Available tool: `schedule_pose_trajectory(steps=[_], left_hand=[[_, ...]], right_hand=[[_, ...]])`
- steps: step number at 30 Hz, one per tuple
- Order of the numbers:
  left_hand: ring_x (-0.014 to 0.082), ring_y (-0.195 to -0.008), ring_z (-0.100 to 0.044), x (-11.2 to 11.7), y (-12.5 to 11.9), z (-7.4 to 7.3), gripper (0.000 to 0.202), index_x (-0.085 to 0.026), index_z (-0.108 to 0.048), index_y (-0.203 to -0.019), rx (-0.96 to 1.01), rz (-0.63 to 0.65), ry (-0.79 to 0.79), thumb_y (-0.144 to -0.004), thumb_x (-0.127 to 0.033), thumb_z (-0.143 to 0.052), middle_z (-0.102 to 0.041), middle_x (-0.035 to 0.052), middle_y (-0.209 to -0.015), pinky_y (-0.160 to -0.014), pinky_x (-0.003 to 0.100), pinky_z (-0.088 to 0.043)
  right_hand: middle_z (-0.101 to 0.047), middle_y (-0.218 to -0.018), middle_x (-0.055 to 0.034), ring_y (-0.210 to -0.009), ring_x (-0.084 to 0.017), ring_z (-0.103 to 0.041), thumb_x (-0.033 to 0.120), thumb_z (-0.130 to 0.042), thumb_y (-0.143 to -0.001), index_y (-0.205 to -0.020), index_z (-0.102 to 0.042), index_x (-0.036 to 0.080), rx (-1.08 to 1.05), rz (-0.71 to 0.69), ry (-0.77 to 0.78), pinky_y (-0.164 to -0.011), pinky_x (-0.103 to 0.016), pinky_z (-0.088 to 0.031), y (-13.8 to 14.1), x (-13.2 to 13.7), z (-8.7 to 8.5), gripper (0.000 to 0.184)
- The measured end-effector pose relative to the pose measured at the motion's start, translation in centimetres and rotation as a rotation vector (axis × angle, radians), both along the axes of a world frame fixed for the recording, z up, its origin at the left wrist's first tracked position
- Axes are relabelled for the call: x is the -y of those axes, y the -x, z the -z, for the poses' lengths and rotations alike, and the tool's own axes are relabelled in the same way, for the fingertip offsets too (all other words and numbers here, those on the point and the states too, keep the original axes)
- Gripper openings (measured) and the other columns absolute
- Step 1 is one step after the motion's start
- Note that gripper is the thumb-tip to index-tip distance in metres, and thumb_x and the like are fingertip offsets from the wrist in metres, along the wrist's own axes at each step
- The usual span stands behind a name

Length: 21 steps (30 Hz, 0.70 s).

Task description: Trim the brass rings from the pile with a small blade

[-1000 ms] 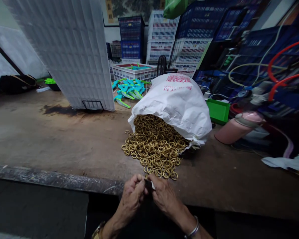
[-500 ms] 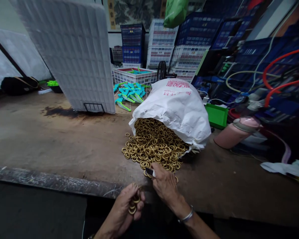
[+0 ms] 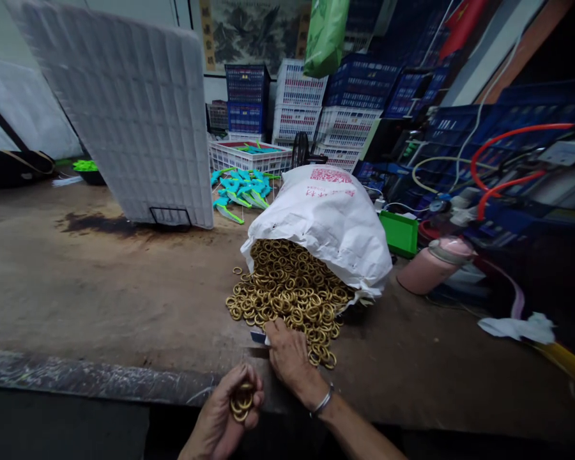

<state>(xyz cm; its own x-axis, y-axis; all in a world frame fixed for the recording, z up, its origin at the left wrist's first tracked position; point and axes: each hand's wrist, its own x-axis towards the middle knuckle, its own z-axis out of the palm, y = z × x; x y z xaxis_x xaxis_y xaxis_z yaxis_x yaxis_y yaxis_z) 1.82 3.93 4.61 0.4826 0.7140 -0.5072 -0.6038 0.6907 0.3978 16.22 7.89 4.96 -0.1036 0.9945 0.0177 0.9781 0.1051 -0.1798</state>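
Note:
Brass-coloured rings (image 3: 297, 300) spill from the mouth of a white woven sack (image 3: 330, 223) onto the wooden table. Several of these rings (image 3: 241, 402) lie in the curled fingers of my left hand (image 3: 225, 406), just over the table's front edge. At the near side of the pile, my right hand (image 3: 292, 358) is closed, palm down, on a flat dark blade-like piece (image 3: 257, 337) with a white part at the fingers. What tool it is, I cannot make out. A few rings lie right beside this hand, and its wrist wears a silver bracelet (image 3: 322, 402).
A tall white ribbed panel (image 3: 138, 128) stands left on a wire stand. Turquoise and green plastic pieces (image 3: 244, 188) lie behind the sack. To the right are a green tray (image 3: 398, 233) and a pink bottle (image 3: 431, 265). Stacked crates (image 3: 297, 96) line the back.
My right hand has moved left along the near edge of the pile with the blade-like piece, leaving rings at its right. My left hand still holds rings. The camera view has shifted slightly.

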Motion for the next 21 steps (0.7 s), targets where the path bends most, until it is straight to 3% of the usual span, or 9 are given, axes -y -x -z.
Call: schedule_pose_trajectory(steps=[6, 9, 13, 17, 21], left_hand=[[0.0071, -0.053, -0.050, -1.5, -0.7, -0.7, 0.019, -0.015, -0.050, -0.070, -0.078, -0.019, -0.093, -0.068, -0.023, -0.067, -0.055, -0.0002, -0.067, -0.039, 0.014, -0.029], [0.0068, -0.052, -0.050, -2.3, -0.9, -1.1, 0.023, -0.016, -0.051, -0.078, -0.139, -0.053, -0.140, -0.066, -0.025, -0.068, -0.054, -0.0022, -0.065, -0.039, 0.014, -0.030], [0.0051, -0.044, -0.045, -2.5, -1.3, -0.9, 0.034, -0.018, -0.050, -0.094, -0.307, -0.096, -0.263, -0.069, -0.037, -0.064, -0.052, -0.0045, -0.061, -0.036, 0.014, -0.028], [0.0028, -0.035, -0.034, -2.2, -1.6, -0.6, 0.032, -0.016, -0.051, -0.086, -0.504, -0.045, -0.384, -0.070, -0.042, -0.061, -0.046, -0.0081, -0.048, -0.033, 0.014, -0.024], [0.0027, -0.035, -0.032, -1.9, -1.8, -0.9, 0.033, -0.015, -0.050, -0.074, -0.652, -0.047, -0.478, -0.066, -0.045, -0.063, -0.042, -0.0089, -0.043, -0.034, 0.014, -0.023]], right_hand=[[-0.057, -0.084, -0.0016, -0.071, -0.013, -0.051, 0.006, -0.042, -0.070, -0.090, -0.054, 0.021, -0.209, 0.002, -0.064, -0.061, -0.023, -0.029, -1.1, -0.3, -0.7, 0.027], [-0.054, -0.069, 0.0015, -0.063, -0.011, -0.048, 0.015, -0.039, -0.078, -0.082, -0.053, 0.020, -0.473, -0.001, -0.028, -0.058, -0.021, -0.031, -1.4, -0.2, -1.4, 0.015], [-0.048, -0.061, 0.0039, -0.057, -0.010, -0.043, 0.029, -0.033, -0.086, -0.074, -0.050, 0.019, -0.751, -0.051, 0.075, -0.054, -0.020, -0.032, -1.3, 0.7, -2.0, 0.023], [-0.046, -0.059, 0.0043, -0.056, -0.010, -0.043, 0.035, -0.037, -0.084, -0.069, -0.048, 0.018, -0.865, -0.065, 0.191, -0.054, -0.021, -0.032, -0.9, 1.6, -1.9, 0.025], [-0.043, -0.051, 0.0052, -0.051, -0.009, -0.040, 0.040, -0.038, -0.083, -0.061, -0.047, 0.018, -1.015, 0.010, 0.305, -0.053, -0.020, -0.032, -0.7, 1.8, -1.3, 0.033]])
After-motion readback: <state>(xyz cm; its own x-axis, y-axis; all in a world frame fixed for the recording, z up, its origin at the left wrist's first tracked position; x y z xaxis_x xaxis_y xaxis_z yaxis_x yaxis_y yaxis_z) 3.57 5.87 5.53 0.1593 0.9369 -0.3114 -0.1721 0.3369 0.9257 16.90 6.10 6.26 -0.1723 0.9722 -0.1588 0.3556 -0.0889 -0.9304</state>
